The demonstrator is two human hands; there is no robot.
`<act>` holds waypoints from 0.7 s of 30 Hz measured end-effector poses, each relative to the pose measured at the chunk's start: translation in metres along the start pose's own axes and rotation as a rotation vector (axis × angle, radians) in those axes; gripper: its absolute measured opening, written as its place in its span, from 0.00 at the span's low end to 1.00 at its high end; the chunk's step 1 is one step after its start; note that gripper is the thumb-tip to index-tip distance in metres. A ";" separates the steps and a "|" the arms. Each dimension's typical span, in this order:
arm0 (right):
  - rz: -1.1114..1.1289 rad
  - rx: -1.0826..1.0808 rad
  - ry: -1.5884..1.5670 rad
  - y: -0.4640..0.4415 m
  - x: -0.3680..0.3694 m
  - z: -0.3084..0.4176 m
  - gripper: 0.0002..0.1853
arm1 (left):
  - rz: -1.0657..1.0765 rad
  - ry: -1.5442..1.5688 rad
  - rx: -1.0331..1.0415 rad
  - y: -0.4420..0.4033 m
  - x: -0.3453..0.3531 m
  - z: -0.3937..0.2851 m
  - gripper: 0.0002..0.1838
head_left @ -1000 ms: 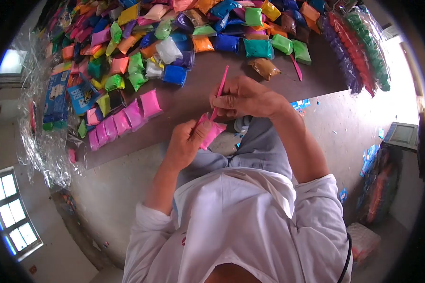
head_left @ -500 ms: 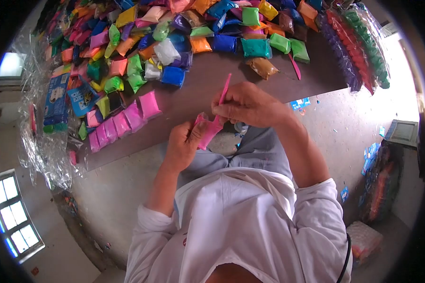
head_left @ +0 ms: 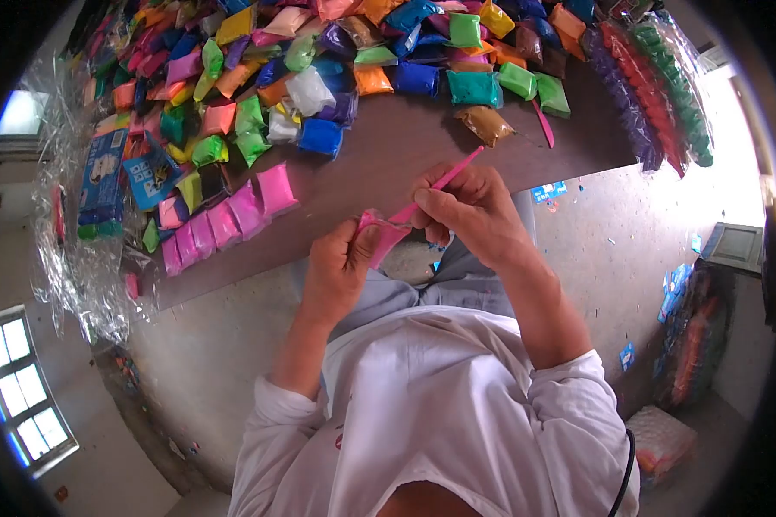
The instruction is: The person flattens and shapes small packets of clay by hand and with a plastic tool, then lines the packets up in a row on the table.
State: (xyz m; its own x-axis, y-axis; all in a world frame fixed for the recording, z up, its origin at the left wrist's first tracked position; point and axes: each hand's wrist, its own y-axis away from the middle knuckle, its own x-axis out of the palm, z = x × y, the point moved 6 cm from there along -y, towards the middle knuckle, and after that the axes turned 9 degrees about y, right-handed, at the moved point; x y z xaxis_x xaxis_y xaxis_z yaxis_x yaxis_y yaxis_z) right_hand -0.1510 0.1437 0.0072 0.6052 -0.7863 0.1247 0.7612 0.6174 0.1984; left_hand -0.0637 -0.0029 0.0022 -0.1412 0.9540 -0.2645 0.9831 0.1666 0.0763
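Note:
My left hand [head_left: 338,260] grips a small pink packet [head_left: 388,245] in front of the table edge, with the thumb pressed on its upper part. In my right hand [head_left: 472,207] is a thin pink plastic stick-like tool [head_left: 455,169], pinched between thumb and fingers. It slants up to the right, and its lower end meets the packet's top; whether it is inside the packet I cannot tell. Left of my hands, a row of pink packets [head_left: 224,224] lies on the table [head_left: 353,164].
A heap of colourful packets [head_left: 319,86] covers the table's far side. Another pink plastic tool [head_left: 544,127] lies near a brown packet [head_left: 485,125]. Clear plastic wrap [head_left: 69,224] hangs at the left edge; bagged purple, red and green pieces [head_left: 642,95] lie at the right.
The pink tool has tipped from nearly upright to a slant toward the right. My right hand has turned and shifted slightly right, while my left hand keeps hold of the packet.

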 end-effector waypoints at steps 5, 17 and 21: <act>0.003 -0.028 0.032 0.001 0.004 0.005 0.08 | -0.041 -0.134 0.133 -0.001 0.003 -0.008 0.12; -0.068 -0.306 0.525 -0.002 0.009 0.014 0.05 | -0.172 -0.312 0.297 -0.009 -0.003 -0.016 0.07; -0.175 -0.612 0.755 0.005 0.020 0.022 0.06 | -0.187 -0.420 0.414 -0.021 -0.005 -0.020 0.07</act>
State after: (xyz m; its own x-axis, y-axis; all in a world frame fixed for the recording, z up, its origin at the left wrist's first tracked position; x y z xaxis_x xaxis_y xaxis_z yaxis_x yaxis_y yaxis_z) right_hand -0.1402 0.1308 0.0323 0.3001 -0.7765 -0.5540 0.7144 0.5679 -0.4089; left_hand -0.0857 -0.0063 0.0211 -0.3403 0.7245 -0.5994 0.9217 0.1309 -0.3651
